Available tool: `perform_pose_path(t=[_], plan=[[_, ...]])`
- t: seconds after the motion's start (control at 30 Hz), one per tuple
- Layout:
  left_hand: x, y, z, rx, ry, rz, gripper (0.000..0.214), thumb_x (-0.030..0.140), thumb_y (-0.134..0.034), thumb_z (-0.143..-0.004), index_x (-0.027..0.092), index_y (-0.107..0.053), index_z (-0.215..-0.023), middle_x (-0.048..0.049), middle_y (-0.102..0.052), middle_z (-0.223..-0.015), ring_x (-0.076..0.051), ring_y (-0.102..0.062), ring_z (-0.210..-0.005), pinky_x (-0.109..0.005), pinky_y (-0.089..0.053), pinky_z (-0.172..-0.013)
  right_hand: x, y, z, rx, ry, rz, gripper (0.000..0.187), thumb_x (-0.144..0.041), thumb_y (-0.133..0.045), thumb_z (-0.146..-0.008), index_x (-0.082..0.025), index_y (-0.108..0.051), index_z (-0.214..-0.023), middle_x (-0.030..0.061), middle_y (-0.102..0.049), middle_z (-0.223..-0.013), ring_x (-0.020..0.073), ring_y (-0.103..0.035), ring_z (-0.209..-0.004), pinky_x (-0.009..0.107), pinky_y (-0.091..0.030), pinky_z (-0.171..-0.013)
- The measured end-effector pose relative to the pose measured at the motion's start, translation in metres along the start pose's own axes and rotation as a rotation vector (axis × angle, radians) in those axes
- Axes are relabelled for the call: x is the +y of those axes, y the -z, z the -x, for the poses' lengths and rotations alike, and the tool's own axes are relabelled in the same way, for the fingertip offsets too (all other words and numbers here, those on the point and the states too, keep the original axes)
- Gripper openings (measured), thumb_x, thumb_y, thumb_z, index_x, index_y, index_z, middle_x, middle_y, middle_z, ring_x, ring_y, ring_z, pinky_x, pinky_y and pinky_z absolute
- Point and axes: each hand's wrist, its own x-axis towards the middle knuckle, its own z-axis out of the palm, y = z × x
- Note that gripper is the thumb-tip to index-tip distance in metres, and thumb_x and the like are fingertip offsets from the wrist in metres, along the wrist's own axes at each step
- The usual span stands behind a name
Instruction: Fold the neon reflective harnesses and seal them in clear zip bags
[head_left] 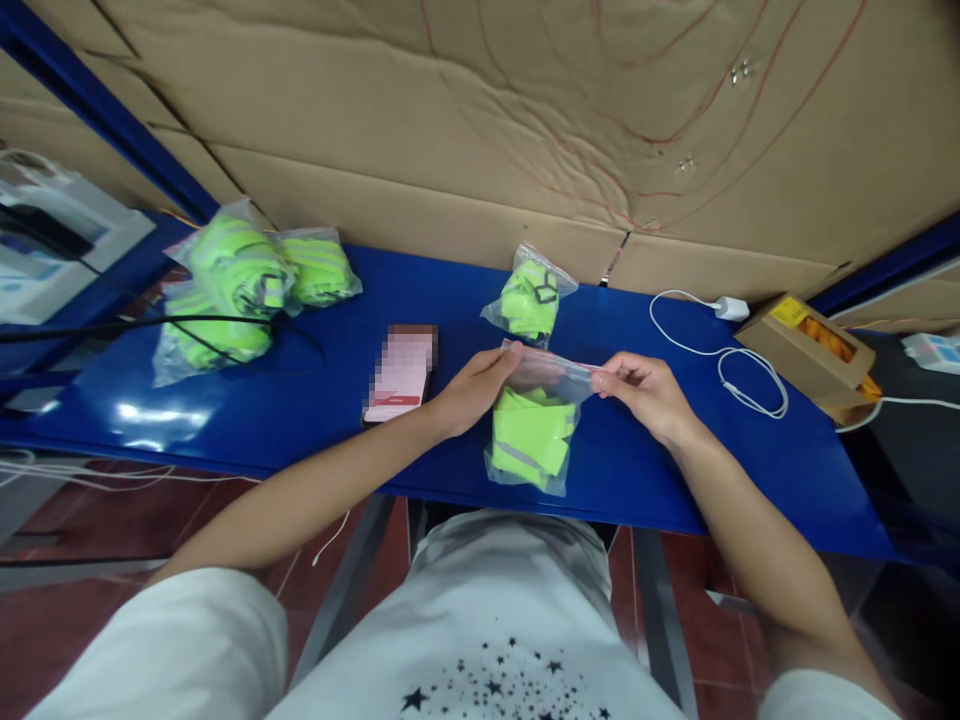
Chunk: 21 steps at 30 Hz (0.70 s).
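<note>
A clear zip bag [534,430] with folded neon-yellow fabric and a grey reflective strip inside lies at the front of the blue table. My left hand [484,388] pinches the left end of its top edge. At the right end of the same edge, my right hand [643,392] grips the plastic between thumb and fingers. The bag's mouth is stretched between both hands, and I cannot tell whether its seal is closed. Just beyond it sits a second bag of neon fabric [529,296] with a dark buckle-like piece. A phone [401,372] rests left of my left hand.
Several bagged neon bundles [236,265] are piled on the left of the blue table [442,470]. A white cable with a charger [731,308] and an open cardboard box [806,355] lie at the right. Cardboard sheeting [450,130] stands behind. Dark cables cross the left side.
</note>
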Motion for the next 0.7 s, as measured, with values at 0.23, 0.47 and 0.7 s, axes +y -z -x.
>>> perform_pose_path(t=[0.23,0.47,0.7], plan=[[0.003,-0.001,0.002,-0.019,0.012,0.008,0.055,0.061,-0.060,-0.095,0.015,-0.073,-0.123,-0.0123,-0.077,-0.119,-0.028,-0.071,-0.115,-0.037,-0.052,-0.105,-0.001,0.005,0.004,-0.001,0.079,0.071,0.035,-0.054,-0.077,-0.084,-0.020,-0.069,-0.077,0.0014,-0.067,-0.074,0.0139,-0.055,-0.066,0.028,-0.041,-0.063],[0.002,-0.001,0.008,-0.061,-0.029,-0.108,0.049,0.051,-0.070,-0.092,0.020,-0.072,-0.128,-0.0098,-0.075,-0.123,-0.026,-0.071,-0.113,-0.033,-0.051,-0.100,-0.002,-0.002,0.008,-0.019,0.068,-0.011,0.027,-0.045,-0.078,-0.084,-0.021,-0.066,-0.080,0.0006,-0.066,-0.079,0.0148,-0.056,-0.071,0.029,-0.043,-0.067],[-0.005,0.000,0.007,-0.101,-0.017,-0.123,0.047,0.046,-0.072,-0.091,0.017,-0.072,-0.128,-0.0110,-0.077,-0.118,-0.023,-0.071,-0.107,-0.032,-0.051,-0.097,0.001,-0.006,0.007,-0.078,0.037,-0.001,0.025,-0.042,-0.074,-0.087,-0.019,-0.066,-0.086,0.0002,-0.064,-0.079,0.0128,-0.054,-0.070,0.026,-0.040,-0.064]])
